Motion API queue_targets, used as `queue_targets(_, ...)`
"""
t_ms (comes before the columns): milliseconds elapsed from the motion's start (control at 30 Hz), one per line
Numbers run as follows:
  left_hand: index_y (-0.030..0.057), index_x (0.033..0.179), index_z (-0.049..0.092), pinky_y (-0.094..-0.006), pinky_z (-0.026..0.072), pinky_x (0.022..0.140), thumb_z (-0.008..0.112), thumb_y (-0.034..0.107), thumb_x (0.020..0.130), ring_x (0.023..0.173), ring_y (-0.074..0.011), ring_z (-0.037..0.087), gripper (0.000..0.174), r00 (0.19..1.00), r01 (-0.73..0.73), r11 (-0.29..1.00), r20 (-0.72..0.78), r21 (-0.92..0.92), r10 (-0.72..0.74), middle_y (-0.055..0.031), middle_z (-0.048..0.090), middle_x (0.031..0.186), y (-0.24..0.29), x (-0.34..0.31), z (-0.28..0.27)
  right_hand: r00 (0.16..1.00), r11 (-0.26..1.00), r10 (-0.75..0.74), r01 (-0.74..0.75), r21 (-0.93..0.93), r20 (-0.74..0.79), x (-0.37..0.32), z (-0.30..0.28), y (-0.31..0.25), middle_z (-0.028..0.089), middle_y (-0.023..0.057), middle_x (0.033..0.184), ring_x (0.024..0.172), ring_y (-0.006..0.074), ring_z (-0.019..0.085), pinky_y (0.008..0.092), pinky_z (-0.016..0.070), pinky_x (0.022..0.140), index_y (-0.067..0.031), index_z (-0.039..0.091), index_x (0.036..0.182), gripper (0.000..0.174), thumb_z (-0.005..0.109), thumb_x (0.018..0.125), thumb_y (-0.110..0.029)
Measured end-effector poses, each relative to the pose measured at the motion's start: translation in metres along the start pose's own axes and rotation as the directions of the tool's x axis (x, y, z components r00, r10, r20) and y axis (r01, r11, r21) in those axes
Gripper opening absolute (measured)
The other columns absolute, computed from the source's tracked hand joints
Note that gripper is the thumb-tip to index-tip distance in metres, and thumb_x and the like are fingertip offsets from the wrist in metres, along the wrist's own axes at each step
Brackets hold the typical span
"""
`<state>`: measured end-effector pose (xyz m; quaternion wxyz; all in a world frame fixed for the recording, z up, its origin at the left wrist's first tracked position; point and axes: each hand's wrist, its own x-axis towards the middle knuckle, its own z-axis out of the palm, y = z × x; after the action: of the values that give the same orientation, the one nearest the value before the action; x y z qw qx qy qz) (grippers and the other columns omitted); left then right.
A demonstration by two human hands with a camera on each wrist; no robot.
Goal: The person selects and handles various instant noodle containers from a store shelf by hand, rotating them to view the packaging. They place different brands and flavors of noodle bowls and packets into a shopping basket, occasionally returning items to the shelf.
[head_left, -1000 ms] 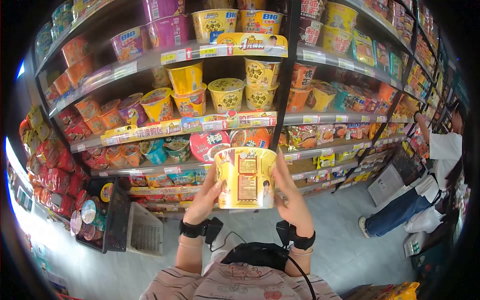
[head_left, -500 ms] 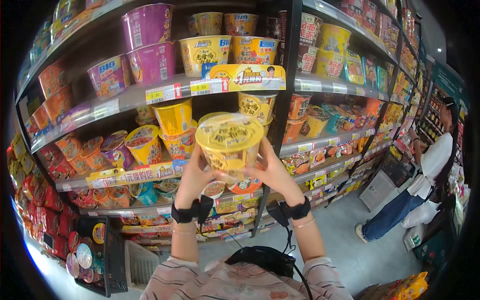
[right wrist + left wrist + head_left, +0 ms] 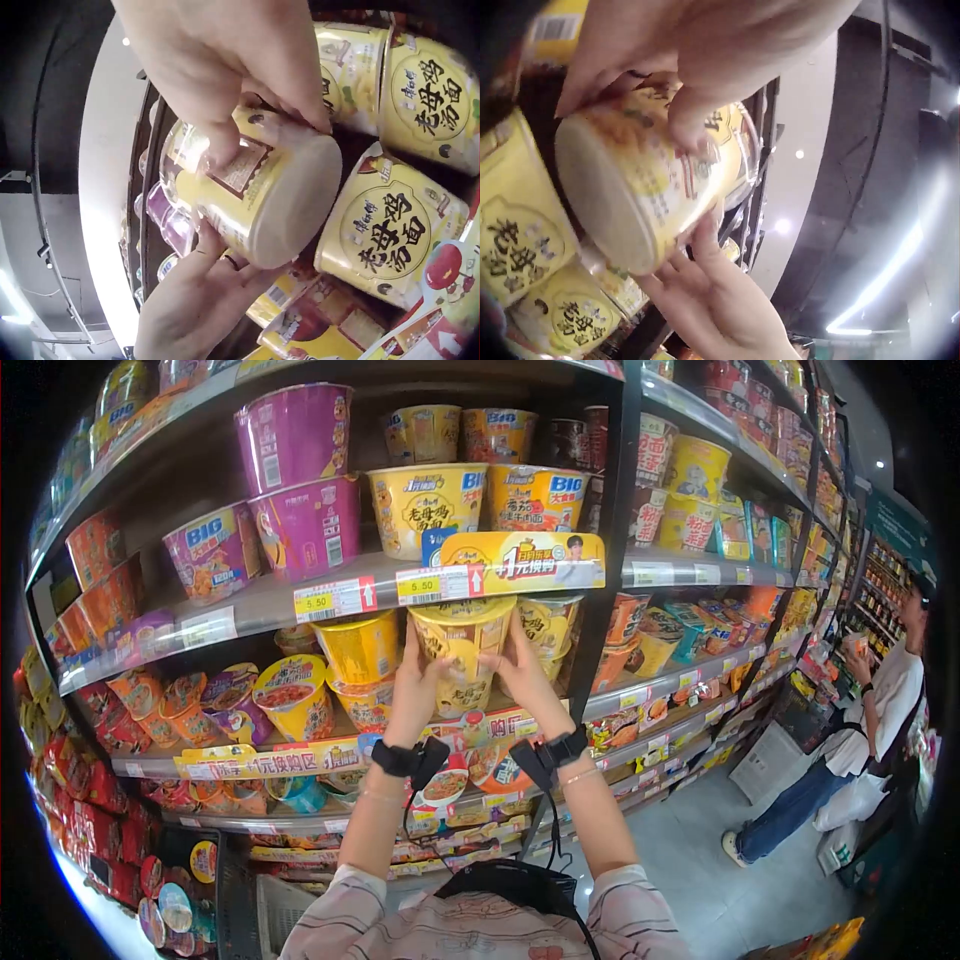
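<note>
Both hands hold a yellow instant noodle bucket [image 3: 460, 635] between them, right under the front edge of a shelf. My left hand [image 3: 415, 685] grips its left side and my right hand [image 3: 522, 675] its right side. In the left wrist view, the thumb lies across the printed wall of the bucket [image 3: 641, 172], whose pale base shows. Directly below it in the head view is a matching noodle bucket [image 3: 463, 698] on the shelf. More matching buckets [image 3: 390, 232] stand beside and behind, seen in the right wrist view.
A shelf edge with price tags [image 3: 330, 600] and a yellow promotional sign [image 3: 525, 560] runs just above the hands. Stacked yellow buckets [image 3: 360, 650] stand to the left. A dark upright post [image 3: 615, 510] divides the shelving. At right stands another person [image 3: 880, 700].
From low in front of the body, both hands have carried the bucket up and forward to the shelf. It now overlaps the matching bucket there. The view has tilted upward.
</note>
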<state>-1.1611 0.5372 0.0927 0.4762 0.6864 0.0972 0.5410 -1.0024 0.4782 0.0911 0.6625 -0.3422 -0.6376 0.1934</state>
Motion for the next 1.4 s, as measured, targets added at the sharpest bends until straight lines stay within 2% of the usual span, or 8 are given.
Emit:
queue_targets(533,-0.0041,0.137,0.008,-0.0297,0.0343,0.095,0.050,0.007,0.087,0.114,-0.0258,0.045,0.066,0.996,0.088,0.885,-0.058,0.457,-0.069,-0.0250,0.041,0.126,0.001,-0.006,0.005,0.997,0.915,0.077,-0.061,-0.399,0.023,0.015,-0.005,0.021,0.029,0.0259,0.134,0.124,0.0287,0.033,0.0341,0.0273,0.101,0.0013,0.000,0.138,0.079,0.052,0.087,-0.030)
queue_targets(733,0.0017,0.139,0.012,-0.0293,0.0303,0.099,0.051,0.002,0.085,0.124,-0.0207,0.035,0.066,0.989,0.140,0.929,0.002,0.343,-0.150,-0.0161,0.032,0.137,0.037,-0.112,0.001,0.995,0.833,0.102,-0.082,-0.547,0.006,-0.065,-0.015,-0.052,0.047,0.0195,0.123,0.120,0.0284,0.040,0.0330,0.0305,0.099,0.0035,0.046,0.120,0.037,0.040,0.093,-0.021)
queue_targets(833,0.0036,0.138,0.019,-0.0291,0.0322,0.098,0.050,0.001,0.086,0.121,-0.0176,0.039,0.061,0.940,0.341,0.920,-0.068,0.194,-0.334,-0.0108,0.033,0.137,0.069,-0.191,-0.017,0.943,0.895,0.333,-0.321,-0.309,-0.016,-0.138,-0.044,-0.044,0.048,0.0157,0.124,0.119,0.0254,0.041,0.0334,0.0302,0.099,-0.0010,0.049,0.120,0.035,0.036,0.095,-0.022)
queue_targets(867,0.0031,0.138,0.021,-0.0287,0.0334,0.097,0.050,0.002,0.086,0.120,-0.0176,0.039,0.059,0.910,0.412,0.898,-0.132,0.156,-0.394,-0.0113,0.034,0.137,0.069,-0.220,-0.030,0.895,0.876,0.439,-0.446,-0.186,-0.077,-0.161,-0.053,-0.038,0.048,0.0144,0.124,0.118,0.0241,0.041,0.0326,0.0300,0.099,-0.0019,0.049,0.119,0.034,0.037,0.095,-0.021)
queue_targets(1000,0.0021,0.131,0.035,-0.0266,0.0408,0.088,0.047,0.003,0.087,0.107,-0.0154,0.051,0.045,0.710,0.621,0.770,-0.520,0.144,-0.475,-0.0107,0.049,0.123,0.094,-0.348,-0.066,0.942,0.712,0.333,-0.232,-0.662,0.028,-0.236,-0.102,-0.002,0.052,0.0108,0.118,0.110,0.0198,0.047,0.0355,0.0357,0.093,-0.0054,0.048,0.120,0.044,0.032,0.094,-0.037)
queue_targets(1067,0.0017,0.126,0.040,-0.0267,0.0426,0.086,0.047,0.003,0.087,0.101,-0.0153,0.054,0.040,0.575,0.662,0.747,-0.678,0.057,-0.458,-0.0104,0.055,0.115,0.109,-0.420,-0.075,0.735,0.724,0.665,-0.678,-0.125,-0.133,-0.263,-0.105,0.001,0.054,0.0093,0.114,0.103,0.0180,0.050,0.0364,0.0381,0.090,-0.0084,0.048,0.121,0.049,0.031,0.092,-0.045)
queue_targets(1167,0.0014,0.117,0.048,-0.0273,0.0447,0.083,0.047,0.003,0.087,0.094,-0.0164,0.057,0.031,0.325,0.726,0.686,-0.863,-0.035,-0.388,-0.0115,0.061,0.102,0.147,-0.508,-0.064,0.660,0.607,0.746,-0.729,-0.316,-0.091,-0.280,-0.085,-0.005,0.055,0.0098,0.110,0.100,0.0186,0.052,0.0345,0.0387,0.088,-0.0075,0.046,0.122,0.045,0.033,0.094,-0.039)
queue_targets(1400,0.0017,0.119,0.043,-0.0269,0.0467,0.077,0.048,0.002,0.086,0.089,-0.0196,0.060,0.034,-0.005,0.661,0.718,-0.957,-0.220,-0.289,-0.0136,0.059,0.101,0.191,-0.597,-0.047,0.628,0.761,0.582,-0.197,-0.618,0.517,-0.292,0.049,-0.034,0.053,0.0162,0.112,0.104,0.0309,0.050,0.0362,0.0377,0.090,-0.0026,0.049,0.116,0.030,0.043,0.091,-0.017)
